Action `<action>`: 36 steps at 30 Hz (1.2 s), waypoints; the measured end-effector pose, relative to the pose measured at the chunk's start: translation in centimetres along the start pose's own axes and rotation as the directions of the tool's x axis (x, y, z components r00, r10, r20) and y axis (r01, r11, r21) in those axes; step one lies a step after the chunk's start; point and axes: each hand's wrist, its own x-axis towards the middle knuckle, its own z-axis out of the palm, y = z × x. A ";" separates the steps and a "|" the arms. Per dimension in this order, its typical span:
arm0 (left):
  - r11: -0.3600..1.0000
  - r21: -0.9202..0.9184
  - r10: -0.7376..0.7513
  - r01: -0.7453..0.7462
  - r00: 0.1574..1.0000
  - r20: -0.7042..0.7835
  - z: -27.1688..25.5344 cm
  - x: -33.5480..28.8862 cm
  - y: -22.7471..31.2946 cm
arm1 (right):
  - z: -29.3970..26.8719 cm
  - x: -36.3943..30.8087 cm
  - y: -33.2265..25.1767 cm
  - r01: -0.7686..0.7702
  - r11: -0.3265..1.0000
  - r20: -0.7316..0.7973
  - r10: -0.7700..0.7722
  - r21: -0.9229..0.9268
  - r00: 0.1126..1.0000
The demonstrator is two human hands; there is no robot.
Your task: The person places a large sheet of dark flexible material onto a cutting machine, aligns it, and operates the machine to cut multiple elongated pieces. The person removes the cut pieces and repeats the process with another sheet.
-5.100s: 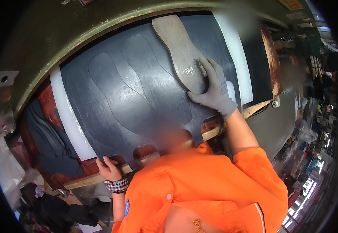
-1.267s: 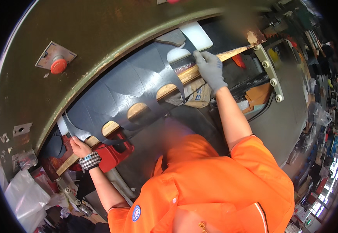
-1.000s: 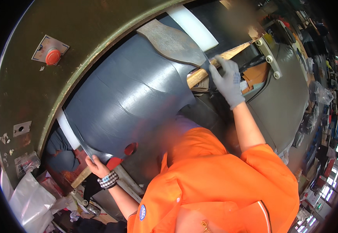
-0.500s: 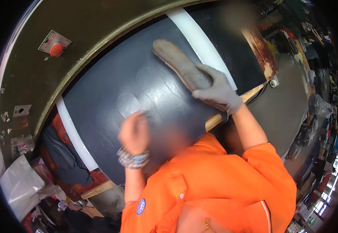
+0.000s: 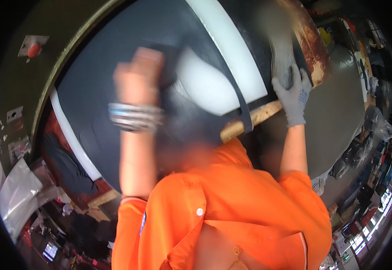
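Observation:
My bare left hand (image 5: 137, 78), a bracelet at its wrist, is smeared by motion above a dark rubber-like sheet (image 5: 88, 76). Its fingers look closed on a blurred dark cut-out piece (image 5: 171, 63), whose outline is hard to make out. Beside it the sheet has a rounded, sole-like opening (image 5: 207, 85) with white showing through. My right hand (image 5: 293, 92), in a grey glove, grips the near end of a grey sole-shaped cutting die (image 5: 282, 56) over the black surface at the right. The die's far end is blurred.
A green machine body with a red button (image 5: 34, 50) curves along the left. White strips (image 5: 232, 49) border the sheet, and a wooden edge (image 5: 250, 120) runs in front. Dark folded material (image 5: 67, 159) and clear plastic bags (image 5: 20, 193) lie at left; a grey table (image 5: 333, 108) is at right.
My right hand has carried the die rightward off the sheet, past the white strip. My left hand has moved up and left, and a white opening now shows in the sheet.

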 end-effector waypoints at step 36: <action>0.872 0.264 0.355 -0.413 0.903 0.242 -14.7 -19.3 -16.6 | -3.7 -13.7 -28.9 -0.400 0.622 0.691 -0.722 0.673 0.040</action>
